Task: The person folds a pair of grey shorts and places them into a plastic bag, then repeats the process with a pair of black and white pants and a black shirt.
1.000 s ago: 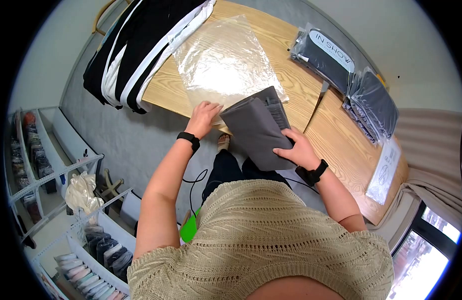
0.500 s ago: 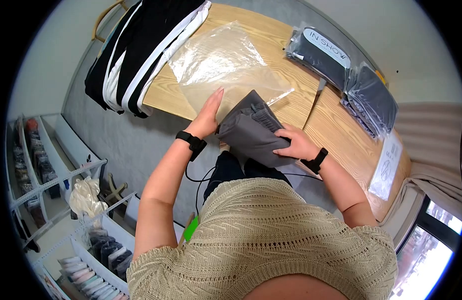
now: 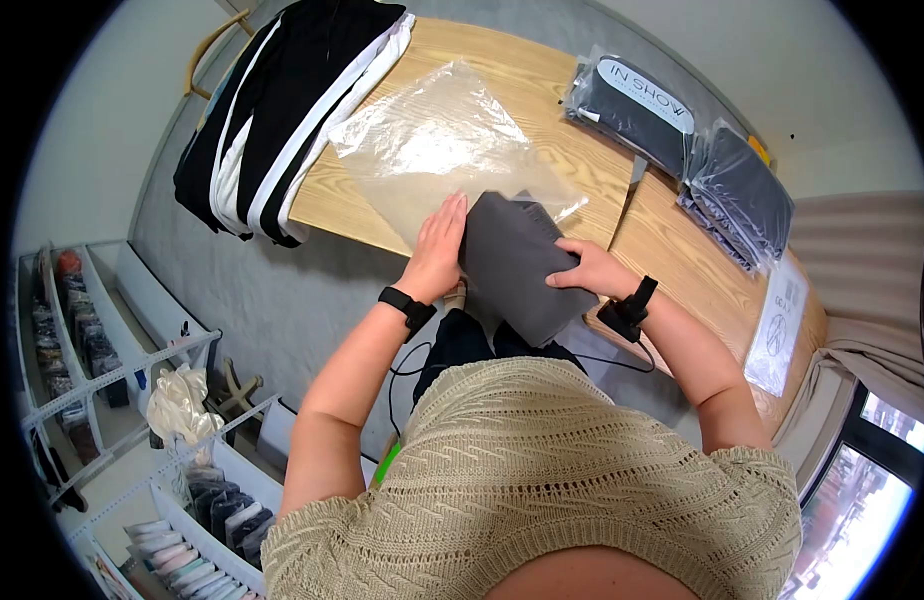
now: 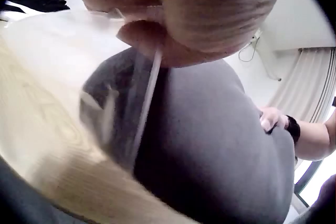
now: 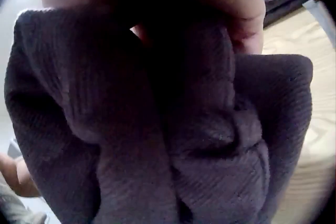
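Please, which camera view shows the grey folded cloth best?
The head view, because the grey folded cloth appears almost whole there. The left wrist view shows it close, partly behind clear plastic; the right wrist view shows dark folds.

A pile of garments (image 3: 327, 80) lay across the table's (image 3: 552, 105) left end, a bag (image 3: 432, 130) right of it. At the near edge, the cloth (image 3: 517, 265) sat between left hand (image 3: 439, 245) and right hand (image 3: 590, 270). Packed garments (image 3: 742, 200) lined the far edge, a packet (image 3: 777, 325) toward the right end.

Left grip (image 3: 438, 247) extended (straight-fingered), right grip (image 3: 592, 271) pinching
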{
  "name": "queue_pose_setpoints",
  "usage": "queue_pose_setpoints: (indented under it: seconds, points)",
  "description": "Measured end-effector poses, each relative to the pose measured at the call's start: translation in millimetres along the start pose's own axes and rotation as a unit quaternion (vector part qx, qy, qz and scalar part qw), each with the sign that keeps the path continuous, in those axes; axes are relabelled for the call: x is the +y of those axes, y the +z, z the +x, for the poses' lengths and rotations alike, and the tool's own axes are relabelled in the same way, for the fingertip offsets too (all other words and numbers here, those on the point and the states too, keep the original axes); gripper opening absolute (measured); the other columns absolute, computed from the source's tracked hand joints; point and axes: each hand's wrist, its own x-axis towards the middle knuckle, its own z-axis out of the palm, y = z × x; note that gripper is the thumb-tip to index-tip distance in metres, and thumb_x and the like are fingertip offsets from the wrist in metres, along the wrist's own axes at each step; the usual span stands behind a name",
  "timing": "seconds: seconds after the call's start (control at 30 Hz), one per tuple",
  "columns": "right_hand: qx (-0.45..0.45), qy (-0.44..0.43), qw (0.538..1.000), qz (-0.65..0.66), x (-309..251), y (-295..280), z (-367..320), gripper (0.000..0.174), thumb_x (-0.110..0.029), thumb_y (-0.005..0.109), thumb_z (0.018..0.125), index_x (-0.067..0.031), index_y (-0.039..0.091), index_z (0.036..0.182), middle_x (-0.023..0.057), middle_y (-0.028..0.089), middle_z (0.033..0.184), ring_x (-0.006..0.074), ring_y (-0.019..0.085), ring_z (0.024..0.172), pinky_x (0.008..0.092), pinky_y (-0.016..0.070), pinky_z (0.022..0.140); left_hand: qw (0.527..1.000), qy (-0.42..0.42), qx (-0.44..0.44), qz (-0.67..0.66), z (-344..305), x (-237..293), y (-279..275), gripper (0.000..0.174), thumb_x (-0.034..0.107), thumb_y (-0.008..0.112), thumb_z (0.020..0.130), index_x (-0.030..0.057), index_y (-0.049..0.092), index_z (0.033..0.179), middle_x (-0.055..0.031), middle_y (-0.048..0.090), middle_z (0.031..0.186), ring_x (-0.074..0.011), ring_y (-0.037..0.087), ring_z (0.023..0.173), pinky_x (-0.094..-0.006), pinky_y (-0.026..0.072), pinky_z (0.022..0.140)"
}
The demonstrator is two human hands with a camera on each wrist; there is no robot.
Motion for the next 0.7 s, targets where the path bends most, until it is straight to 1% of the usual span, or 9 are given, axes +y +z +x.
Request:
queue_pose_setpoints:
  seconds: [0.03, 0.1, 0.13, 0.23, 0.3, 0.33, 0.5, 0.63, 0.7]
  points:
    - [0.001, -0.001, 1.0, 0.0, 1.4, 1.9, 0.9, 0.049, -0.023, 0.075, 0.069, -0.0008, 0.059, 0.11, 0.0135, 0.063, 0.101, 0.0221, 0.061, 0.09, 0.0305, 0.0461, 0.082, 1.0, 0.001, 0.0, 0.001, 3.1, 2.7, 2.1, 0.077, -0.015, 0.046, 0.068, -0.0007, 0.023, 0.14, -0.0188, 0.023, 0.147, -0.0326, 0.022, 0.137, -0.0458, 0.0217, 0.109]
    - [0.02, -0.113, 0.958, -0.263, 1.7, 6.1, 2.6, 0.049, -0.028, 0.075, 0.066, -0.0046, 0.06, 0.107, 0.0182, 0.062, 0.099, 0.0314, 0.06, 0.088, 0.0357, 0.0466, 0.079, 0.997, 0.029, 0.051, -0.046, 9.4, 6.6, 5.1, 0.076, -0.015, 0.046, 0.069, -0.0014, 0.022, 0.14, -0.0193, 0.022, 0.147, -0.033, 0.021, 0.138, -0.0466, 0.02, 0.11]
    - [0.036, -0.117, 0.948, -0.294, 1.3, 7.4, 2.1, 0.048, -0.03, 0.074, 0.064, -0.007, 0.061, 0.105, 0.0198, 0.062, 0.094, 0.0357, 0.059, 0.086, 0.0388, 0.0465, 0.077, 0.997, 0.03, 0.052, -0.045, 10.4, 8.2, 5.8, 0.076, -0.015, 0.046, 0.069, -0.0014, 0.022, 0.14, -0.0193, 0.022, 0.147, -0.033, 0.021, 0.138, -0.0466, 0.02, 0.11]
    - [0.036, -0.068, 0.958, -0.275, 0.4, 2.9, 7.0, 0.049, -0.029, 0.074, 0.064, -0.0048, 0.061, 0.105, 0.0181, 0.063, 0.092, 0.0331, 0.06, 0.088, 0.0372, 0.047, 0.077, 0.997, 0.06, 0.043, 0.003, 6.5, 19.1, 4.9, 0.077, -0.013, 0.048, 0.068, -0.0016, 0.022, 0.14, -0.0187, 0.021, 0.148, -0.0329, 0.02, 0.138, -0.0476, 0.0206, 0.109]
    - [0.069, -0.057, 0.968, -0.235, 3.7, 0.3, 7.9, 0.049, -0.029, 0.075, 0.064, -0.0037, 0.062, 0.104, 0.0177, 0.064, 0.092, 0.0318, 0.061, 0.088, 0.0362, 0.0472, 0.077, 0.996, 0.078, -0.017, 0.047, -1.7, 31.5, 2.0, 0.079, -0.012, 0.049, 0.067, -0.0011, 0.023, 0.14, -0.0181, 0.02, 0.149, -0.0324, 0.02, 0.138, -0.0492, 0.0212, 0.109]
    - [0.1, -0.045, 0.975, -0.195, 4.3, -0.5, 8.4, 0.049, -0.029, 0.075, 0.065, -0.0027, 0.062, 0.104, 0.0172, 0.065, 0.092, 0.0305, 0.062, 0.088, 0.0351, 0.0474, 0.077, 0.993, 0.094, -0.025, 0.062, -5.1, 33.3, 4.7, 0.088, -0.012, 0.057, 0.06, -0.0013, 0.022, 0.14, -0.0188, 0.02, 0.149, -0.0344, 0.019, 0.138, -0.0504, 0.0213, 0.108]
    - [0.062, -0.031, 0.996, -0.065, -15.0, 2.8, 8.5, 0.047, -0.027, 0.075, 0.066, 0.0, 0.062, 0.102, 0.018, 0.066, 0.092, 0.029, 0.064, 0.083, 0.0336, 0.0486, 0.074, 0.99, 0.127, -0.021, 0.059, 3.3, 50.8, 8.9, 0.076, -0.01, 0.052, 0.066, -0.0015, 0.028, 0.138, -0.0178, 0.022, 0.148, -0.0328, 0.021, 0.138, -0.0495, 0.0218, 0.108]
    - [0.162, 0.0, 0.977, -0.141, -9.4, 2.7, 29.8, 0.043, -0.021, 0.073, 0.066, -0.0001, 0.062, 0.102, 0.0153, 0.067, 0.09, 0.0235, 0.064, 0.081, 0.031, 0.0483, 0.072, 0.983, 0.172, -0.046, 0.052, 9.1, 63.9, 5.8, 0.069, -0.008, 0.05, 0.07, -0.0017, 0.031, 0.136, -0.0172, 0.024, 0.148, -0.031, 0.023, 0.138, -0.0487, 0.0228, 0.108]
    - [0.175, -0.028, 0.976, -0.127, -4.7, 7.4, 36.8, 0.042, -0.023, 0.071, 0.067, -0.0016, 0.063, 0.102, 0.0148, 0.067, 0.087, 0.0243, 0.064, 0.08, 0.032, 0.0484, 0.072, 0.982, 0.178, -0.044, 0.038, 5.6, 66.3, 4.4, 0.069, -0.009, 0.05, 0.071, -0.0017, 0.031, 0.136, -0.0172, 0.025, 0.147, -0.03, 0.024, 0.137, -0.0474, 0.0233, 0.109]
